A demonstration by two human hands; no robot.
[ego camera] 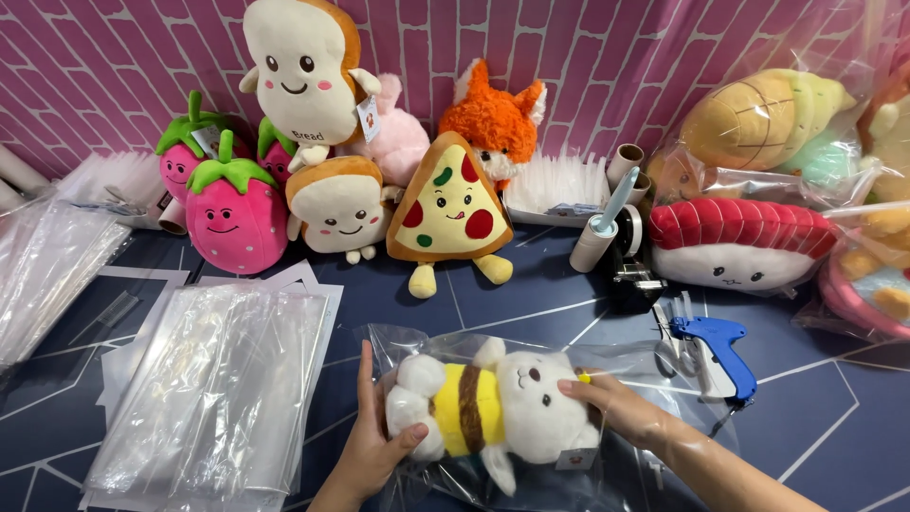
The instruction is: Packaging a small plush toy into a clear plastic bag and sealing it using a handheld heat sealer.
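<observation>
Head view, worktop w/ dark blue surface point(834, 417), pale line pattern. Near front edge, centre: white plush animal point(498, 408) in yellow/brown striped top, lying on its side inside a clear plastic bag point(417, 346). Left hand point(372, 441) cupped round the plush's bottom end through the bag, thumb on front, fingers up along the bag side; gripping bag + plush. Right hand point(616, 403) flat on the plush's head end, fingers laid over it, pressing/holding; can't tell if it is inside or outside the bag film. Left of the hands, touching nothing: stack of clear bags point(213, 389) on white sheets, toward front-left corner. More clear film point(47, 261) at left edge. Right of the hands, just beside the bag: blue tagging gun point(720, 346). Behind it, mid-worktop: lint roller point(602, 232) upright next to a black tape dispenser point(630, 270). Back edge, against pink brick wall point(588, 57): strawberry plushes point(232, 204), two bread plushes point(303, 71), pizza-slice plush point(450, 209), orange fox plush point(493, 118). Back-right: sushi plush point(739, 242), bagged plushes point(768, 118) above it.
</observation>
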